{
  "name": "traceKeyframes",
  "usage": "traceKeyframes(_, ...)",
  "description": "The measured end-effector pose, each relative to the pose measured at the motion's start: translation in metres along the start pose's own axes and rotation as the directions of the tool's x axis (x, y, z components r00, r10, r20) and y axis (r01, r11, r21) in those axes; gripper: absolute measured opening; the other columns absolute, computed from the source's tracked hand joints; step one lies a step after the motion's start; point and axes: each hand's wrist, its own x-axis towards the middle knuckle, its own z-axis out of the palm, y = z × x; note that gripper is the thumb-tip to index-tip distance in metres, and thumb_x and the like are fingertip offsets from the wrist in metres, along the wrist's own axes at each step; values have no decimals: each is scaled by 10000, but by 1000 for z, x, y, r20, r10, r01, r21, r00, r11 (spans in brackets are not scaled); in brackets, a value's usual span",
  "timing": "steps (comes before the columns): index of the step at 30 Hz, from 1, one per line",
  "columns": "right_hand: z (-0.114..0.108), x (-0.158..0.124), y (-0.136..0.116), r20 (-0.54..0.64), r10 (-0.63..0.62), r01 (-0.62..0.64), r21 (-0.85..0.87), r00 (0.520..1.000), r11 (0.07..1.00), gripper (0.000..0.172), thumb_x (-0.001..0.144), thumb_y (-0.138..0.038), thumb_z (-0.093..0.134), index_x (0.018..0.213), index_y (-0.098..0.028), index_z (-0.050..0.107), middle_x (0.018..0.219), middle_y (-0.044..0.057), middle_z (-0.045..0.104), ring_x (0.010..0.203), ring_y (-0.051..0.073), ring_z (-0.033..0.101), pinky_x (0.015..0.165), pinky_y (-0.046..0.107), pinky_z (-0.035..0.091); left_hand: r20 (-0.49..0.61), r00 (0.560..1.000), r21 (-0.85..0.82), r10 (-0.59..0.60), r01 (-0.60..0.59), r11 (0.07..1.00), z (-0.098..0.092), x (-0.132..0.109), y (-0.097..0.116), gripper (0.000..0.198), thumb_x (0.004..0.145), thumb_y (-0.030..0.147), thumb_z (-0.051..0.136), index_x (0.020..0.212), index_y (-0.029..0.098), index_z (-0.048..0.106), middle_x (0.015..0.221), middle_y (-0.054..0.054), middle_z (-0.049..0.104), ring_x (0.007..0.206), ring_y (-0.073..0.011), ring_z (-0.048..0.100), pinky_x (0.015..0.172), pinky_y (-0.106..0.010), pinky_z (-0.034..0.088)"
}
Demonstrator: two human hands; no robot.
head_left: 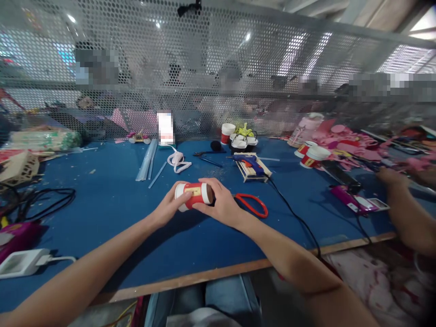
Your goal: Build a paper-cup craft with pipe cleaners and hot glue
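Note:
A red and white cylinder (195, 191) with a yellow label lies sideways in the air over the blue table, held between both hands. My left hand (170, 202) wraps round its white left end, thumb along the front. Round its right end, where a brown disc face shows, are the fingers of my right hand (221, 202). Red-handled scissors (252, 205), their blades largely hidden, lie just right of my right hand. Behind the hands are clear glue sticks (147, 160) and a white ribbon or cable (178, 160).
A blue glue gun (251, 162) rests on a wooden stand, its black cord running to the front edge. Red and white cups (314, 156), pink pieces and a purple device (354, 200) lie right, near another person's hand (393, 179). A white adapter (25, 263) sits front left.

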Motion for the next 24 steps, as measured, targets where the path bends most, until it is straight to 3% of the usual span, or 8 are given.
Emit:
traceKeyframes(2,-1,0,-3,-23,16,-16,-21,1000,1000,560,715,-489,607,1179,-219,448,1068,95,541,988,228,538,857,400,448,3,996,160,88,-88,983,-1,-3,4,367,798,409,510,1063,159,473,920,-44,560,787,-139,534,679,-254,449)
traceKeyframes(4,-2,1,-3,-22,42,-43,-52,999,998,563,725,-499,589,1187,-207,454,1049,99,553,974,233,543,844,397,451,33,973,350,227,-224,909,-2,-5,7,352,818,377,484,1096,162,490,1041,-71,553,940,-180,524,835,-312,428)
traceKeyframes(6,-3,1,-2,-4,61,-61,-83,998,995,554,758,-497,548,1200,-178,452,1049,112,564,973,235,543,844,395,450,135,941,479,312,-337,810,0,-8,8,403,823,346,475,1182,166,461,1161,-100,519,1062,-211,487,941,-349,371)
traceKeyframes(8,-3,1,-2,30,62,-58,-114,998,992,528,795,-482,501,1203,-150,455,1051,124,573,970,237,546,841,394,451,239,921,525,308,-389,757,4,-12,7,546,789,344,525,1282,169,369,1247,-124,477,1119,-237,466,970,-370,351)
traceKeyframes(11,-2,-1,-5,89,40,-24,-165,995,986,499,827,-471,444,1197,-137,471,1047,134,585,961,247,557,819,399,463,288,930,532,230,-355,769,11,-16,1,786,698,371,629,1352,180,237,1273,-134,468,1099,-264,496,926,-384,392)
traceKeyframes(14,-1,-3,-10,106,15,5,-189,994,982,500,854,-476,374,1186,-121,493,1042,148,598,970,259,560,815,413,468,273,949,512,158,-282,812,15,-19,-4,869,657,391,666,1355,190,190,1220,-125,507,1016,-252,544,856,-373,434)
traceKeyframes(24,-2,2,-5,-95,34,-33,6,995,999,303,914,-318,316,958,-206,594,938,61,638,900,166,597,808,325,481,193,970,283,145,-197,939,10,-15,-10,617,703,392,630,1215,165,370,1084,-80,549,917,-195,529,825,-335,433)
